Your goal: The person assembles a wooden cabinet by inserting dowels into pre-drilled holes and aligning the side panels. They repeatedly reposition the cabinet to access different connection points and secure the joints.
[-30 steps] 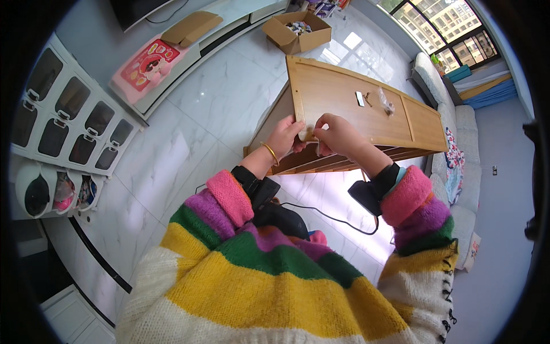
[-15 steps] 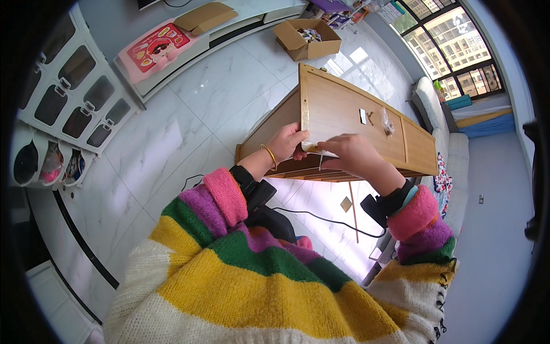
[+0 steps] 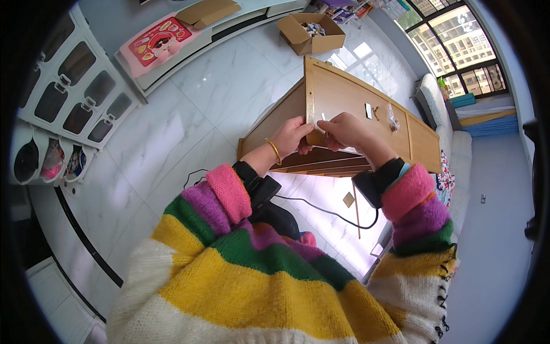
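A wooden cabinet (image 3: 344, 94), light brown with a paler edge frame, lies in front of me with a broad panel facing up. My left hand (image 3: 291, 139) is closed on its near corner, thumb on top and fingers curled at the edge. Beside it, my right hand (image 3: 345, 133) pinches a thin, pale metal rod, seemingly a hex key (image 3: 322, 116), against the same corner. One end of the key sticks up past the fingertips; its other end is mostly hidden. On the panel rest a small white card (image 3: 368, 110), some small brown pieces (image 3: 376, 113) and a clear plastic bag (image 3: 393, 117).
An open cardboard box (image 3: 312, 43) stands on the tiled floor beyond the cabinet. A low white TV bench (image 3: 220, 31) runs along the far left, and white storage bins (image 3: 77, 117) stand left. A sofa (image 3: 455, 155) lies right. A black cable (image 3: 321, 218) hangs near my right wrist.
My right hand has moved up and slightly left at the corner. The key, which pointed down below the edge, now shows above my fingers. My left hand stays on the corner.
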